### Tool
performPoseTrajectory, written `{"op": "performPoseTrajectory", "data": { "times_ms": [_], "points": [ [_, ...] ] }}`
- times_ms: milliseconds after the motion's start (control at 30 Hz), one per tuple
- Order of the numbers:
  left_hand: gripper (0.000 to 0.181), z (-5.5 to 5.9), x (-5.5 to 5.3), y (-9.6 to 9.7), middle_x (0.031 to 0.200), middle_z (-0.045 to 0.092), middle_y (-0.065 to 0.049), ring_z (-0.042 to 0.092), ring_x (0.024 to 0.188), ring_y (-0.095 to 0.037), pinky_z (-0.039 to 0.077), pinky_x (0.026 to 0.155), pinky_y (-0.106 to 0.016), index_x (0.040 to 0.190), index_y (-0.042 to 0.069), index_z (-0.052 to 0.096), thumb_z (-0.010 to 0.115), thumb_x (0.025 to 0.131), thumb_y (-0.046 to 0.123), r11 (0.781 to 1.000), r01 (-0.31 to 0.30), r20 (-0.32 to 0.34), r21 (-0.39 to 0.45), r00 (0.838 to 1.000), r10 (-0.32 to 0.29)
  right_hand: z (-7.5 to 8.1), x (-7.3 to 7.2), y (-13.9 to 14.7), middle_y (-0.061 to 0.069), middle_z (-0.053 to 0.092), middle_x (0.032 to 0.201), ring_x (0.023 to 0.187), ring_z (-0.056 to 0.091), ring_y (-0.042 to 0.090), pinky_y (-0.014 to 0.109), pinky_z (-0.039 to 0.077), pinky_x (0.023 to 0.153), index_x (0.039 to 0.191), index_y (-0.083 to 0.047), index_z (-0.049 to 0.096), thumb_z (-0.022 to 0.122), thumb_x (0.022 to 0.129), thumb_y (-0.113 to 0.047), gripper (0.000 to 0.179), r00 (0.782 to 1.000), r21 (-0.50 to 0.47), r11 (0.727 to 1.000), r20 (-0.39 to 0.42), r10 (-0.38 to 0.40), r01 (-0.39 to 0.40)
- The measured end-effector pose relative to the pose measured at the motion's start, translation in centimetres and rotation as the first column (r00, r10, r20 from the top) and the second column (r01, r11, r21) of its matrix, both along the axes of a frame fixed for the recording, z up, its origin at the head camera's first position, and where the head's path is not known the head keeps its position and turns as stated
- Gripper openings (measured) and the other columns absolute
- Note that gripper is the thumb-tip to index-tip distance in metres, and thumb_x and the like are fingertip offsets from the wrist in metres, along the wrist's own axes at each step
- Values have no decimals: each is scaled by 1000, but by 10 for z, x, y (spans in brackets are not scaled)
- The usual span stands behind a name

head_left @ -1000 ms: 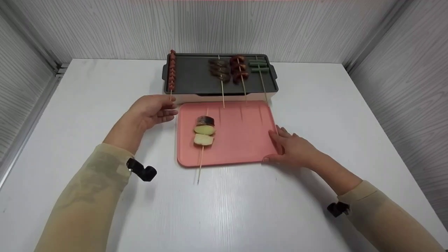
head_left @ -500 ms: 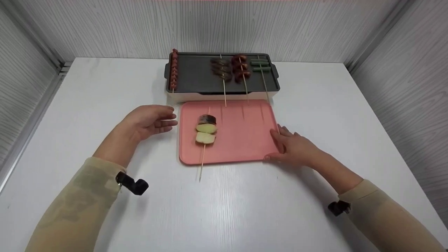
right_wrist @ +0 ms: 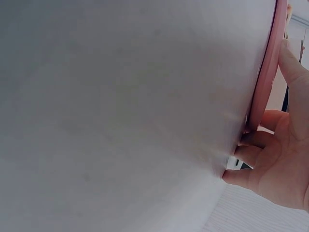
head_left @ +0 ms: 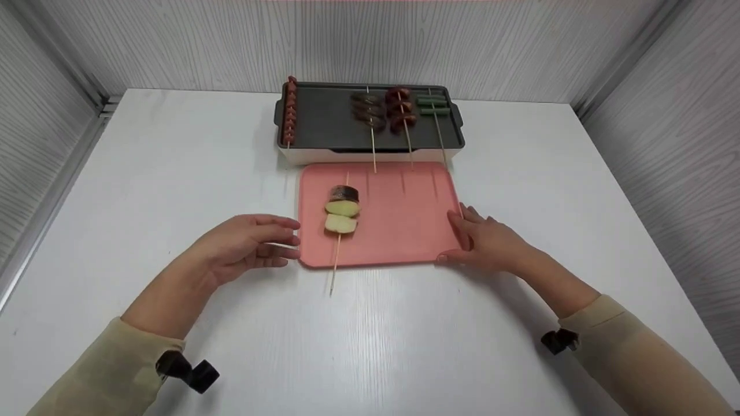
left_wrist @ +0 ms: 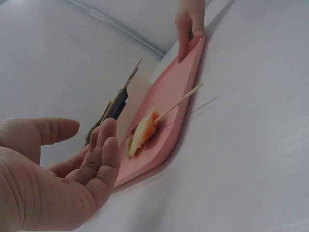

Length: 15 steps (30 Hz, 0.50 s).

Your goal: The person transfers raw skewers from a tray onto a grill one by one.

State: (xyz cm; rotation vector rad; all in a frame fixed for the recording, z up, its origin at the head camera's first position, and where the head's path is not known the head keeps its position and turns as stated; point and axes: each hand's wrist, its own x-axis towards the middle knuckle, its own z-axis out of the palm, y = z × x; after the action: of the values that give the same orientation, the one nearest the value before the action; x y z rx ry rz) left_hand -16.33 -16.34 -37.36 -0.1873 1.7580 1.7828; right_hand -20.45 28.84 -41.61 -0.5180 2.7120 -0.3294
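A pink tray [head_left: 399, 225] lies on the white table in front of a dark grill pan [head_left: 324, 124]. On the tray rests a skewer [head_left: 341, 209] with two pale potato slices and a dark piece; its stick juts over the near edge. My right hand [head_left: 480, 240] grips the tray's right edge, thumb at the near corner. In the right wrist view the fingers [right_wrist: 256, 145] curl under the tray's rim [right_wrist: 265, 72]. My left hand [head_left: 254, 242] is open, its straight fingers right beside the tray's near left corner. The left wrist view shows that left hand [left_wrist: 72, 179] empty, beside the tray [left_wrist: 178, 82].
The grill pan holds a sausage skewer [head_left: 288, 110] at its left and three more skewers on the right: two of dark meat [head_left: 370, 112] [head_left: 400, 108] and one of green pieces [head_left: 432, 107]. Grey panelled walls close in the table's back and sides.
My left hand has drawn back from the grill's front left corner to the tray's near left corner. The right hand has stayed on the tray's right edge.
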Motion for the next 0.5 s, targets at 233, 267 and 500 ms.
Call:
{"op": "performPoseTrajectory", "data": {
  "times_ms": [233, 267, 500],
  "points": [
    [48, -13, 23, 16, 124, 74, -19, 78, 104, -25, 62, 92, -35, 146, -5, 56, 68, 104, 14, 997, 73, 30, 15, 997, -74, -1, -1, 0, 22, 21, 173, 160, 19, 40, 65, 22, 125, 168, -6, 28, 65, 92, -74, 108, 1000, 4, 1000, -3, -6, 6],
    [48, -14, 25, 17, 124, 75, -19, 78, 105, -26, 62, 93, -36, 145, -5, 57, 69, 103, 14, 996, 84, 31, 16, 996, -84, -1, -1, 0, 22, 20, 173, 160, 19, 40, 65, 22, 126, 168, -7, 28, 65, 92, -74, 108, 1000, 4, 1000, -2, -6, 6],
    [48, -19, 31, 26, 119, 76, -18, 77, 107, -28, 62, 92, -36, 142, -6, 58, 71, 101, 14, 991, 136, 41, 10, 990, -137, -2, -1, 2, 22, 20, 173, 160, 19, 39, 64, 22, 126, 168, -8, 28, 65, 90, -76, 110, 1000, 0, 1000, 0, -13, 13]
  ]
}}
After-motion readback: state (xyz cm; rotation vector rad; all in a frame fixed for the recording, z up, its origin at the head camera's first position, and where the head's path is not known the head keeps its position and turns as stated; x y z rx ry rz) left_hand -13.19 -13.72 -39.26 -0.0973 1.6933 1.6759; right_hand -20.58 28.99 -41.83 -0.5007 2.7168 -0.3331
